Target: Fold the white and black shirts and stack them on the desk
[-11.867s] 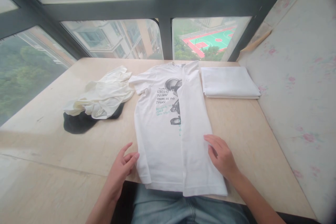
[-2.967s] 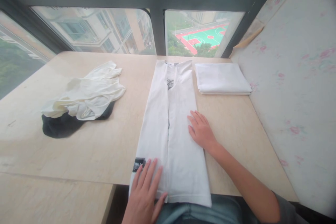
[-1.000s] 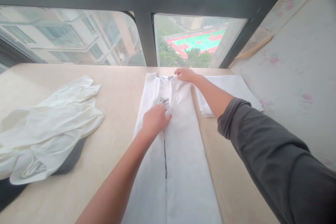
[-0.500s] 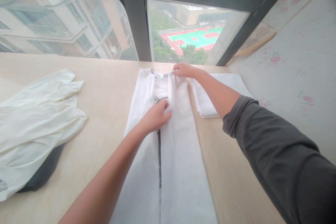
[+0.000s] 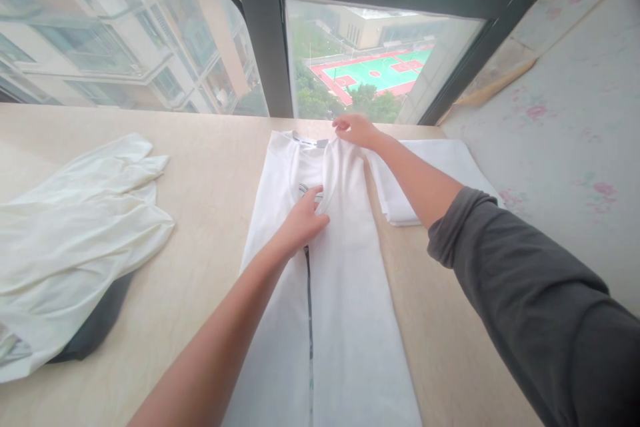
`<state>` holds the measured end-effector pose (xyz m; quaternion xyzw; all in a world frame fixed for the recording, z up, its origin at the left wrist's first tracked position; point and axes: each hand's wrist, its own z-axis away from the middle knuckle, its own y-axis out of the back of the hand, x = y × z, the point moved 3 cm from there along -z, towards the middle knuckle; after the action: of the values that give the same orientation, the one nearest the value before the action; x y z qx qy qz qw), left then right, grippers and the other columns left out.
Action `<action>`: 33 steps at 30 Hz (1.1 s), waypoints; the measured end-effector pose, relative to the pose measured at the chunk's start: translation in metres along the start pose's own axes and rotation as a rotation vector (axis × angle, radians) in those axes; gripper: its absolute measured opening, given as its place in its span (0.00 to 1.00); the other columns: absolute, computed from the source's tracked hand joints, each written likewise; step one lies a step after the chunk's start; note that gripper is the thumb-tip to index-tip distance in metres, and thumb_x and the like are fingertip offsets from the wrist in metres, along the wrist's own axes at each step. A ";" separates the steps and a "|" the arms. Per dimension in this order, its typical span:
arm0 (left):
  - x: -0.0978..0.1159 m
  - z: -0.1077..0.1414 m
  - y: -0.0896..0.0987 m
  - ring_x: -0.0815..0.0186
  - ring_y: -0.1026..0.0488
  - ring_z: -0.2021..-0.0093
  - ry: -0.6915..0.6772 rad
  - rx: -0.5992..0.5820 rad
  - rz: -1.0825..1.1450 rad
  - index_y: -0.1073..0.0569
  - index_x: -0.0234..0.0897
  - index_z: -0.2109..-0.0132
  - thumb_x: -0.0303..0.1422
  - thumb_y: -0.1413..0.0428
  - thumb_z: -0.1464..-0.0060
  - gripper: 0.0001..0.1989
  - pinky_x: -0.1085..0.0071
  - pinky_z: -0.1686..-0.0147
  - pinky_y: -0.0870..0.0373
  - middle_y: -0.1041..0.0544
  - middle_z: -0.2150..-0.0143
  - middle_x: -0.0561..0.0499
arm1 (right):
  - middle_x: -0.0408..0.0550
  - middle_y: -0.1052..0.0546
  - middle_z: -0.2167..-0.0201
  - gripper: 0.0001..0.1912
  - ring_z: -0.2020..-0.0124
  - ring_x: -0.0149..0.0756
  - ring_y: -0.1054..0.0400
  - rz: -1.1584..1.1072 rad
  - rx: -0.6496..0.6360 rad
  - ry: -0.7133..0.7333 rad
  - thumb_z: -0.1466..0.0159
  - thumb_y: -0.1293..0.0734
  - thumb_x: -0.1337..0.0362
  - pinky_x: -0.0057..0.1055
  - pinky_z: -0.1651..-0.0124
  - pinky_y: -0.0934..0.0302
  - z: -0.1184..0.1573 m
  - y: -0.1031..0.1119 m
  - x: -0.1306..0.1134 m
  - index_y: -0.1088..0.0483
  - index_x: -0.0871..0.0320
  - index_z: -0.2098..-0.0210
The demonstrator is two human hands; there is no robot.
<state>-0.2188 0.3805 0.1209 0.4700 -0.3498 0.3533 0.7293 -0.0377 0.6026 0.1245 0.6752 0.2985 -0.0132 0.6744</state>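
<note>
A white T-shirt (image 5: 350,267), folded into a long strip, lies on the pale wooden surface, its neckline toward the window. A dark printed line shows down its middle, and some dark print shows inside the collar. Over the neckline is my left hand (image 5: 304,220), its index finger and thumb apart beside the collar's right edge. My right hand (image 5: 355,131) hovers at the top right of the collar, with fingers bent and slightly parted. Whether its fingertips still touch the cloth is hard to see.
To the left lies a loose cream garment (image 5: 85,213) over a dark cloth (image 5: 97,323). A folded white cloth (image 5: 445,150) rests to the right, partly behind my right forearm. The dark window frame (image 5: 265,47) borders the far edge; a flowered wall (image 5: 575,120) stands at right.
The rolled right edge of the collar has loosened and spread outward. My left fingers have parted from the cloth, and my right hand has risen slightly. The view has shifted a little.
</note>
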 end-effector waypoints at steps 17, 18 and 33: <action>-0.002 -0.003 -0.006 0.52 0.32 0.37 -0.033 0.113 -0.097 0.37 0.39 0.34 0.30 0.46 0.44 0.30 0.58 0.43 0.32 0.26 0.41 0.41 | 0.69 0.23 0.55 0.21 0.51 0.56 0.34 0.592 -0.087 0.021 0.34 0.45 0.70 0.54 0.43 0.50 0.151 -0.025 -0.047 0.25 0.68 0.52; -0.001 -0.003 -0.007 0.52 0.31 0.37 -0.034 0.114 -0.097 0.37 0.39 0.34 0.31 0.46 0.43 0.29 0.58 0.43 0.32 0.26 0.41 0.41 | 0.69 0.23 0.56 0.19 0.52 0.57 0.33 0.585 -0.105 0.005 0.35 0.44 0.69 0.54 0.44 0.49 0.145 -0.023 -0.047 0.24 0.67 0.54; 0.014 -0.039 -0.003 0.57 0.25 0.57 -0.077 0.123 -0.216 0.38 0.36 0.34 0.28 0.47 0.46 0.32 0.64 0.54 0.30 0.23 0.60 0.47 | 0.51 0.21 0.51 0.15 0.50 0.45 0.31 0.215 -0.106 -0.045 0.38 0.37 0.68 0.39 0.45 0.39 0.005 -0.014 -0.029 0.23 0.58 0.54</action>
<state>-0.2019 0.4188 0.1187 0.5619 -0.3028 0.2752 0.7189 -0.0659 0.5858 0.1241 0.6663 0.2093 0.0598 0.7132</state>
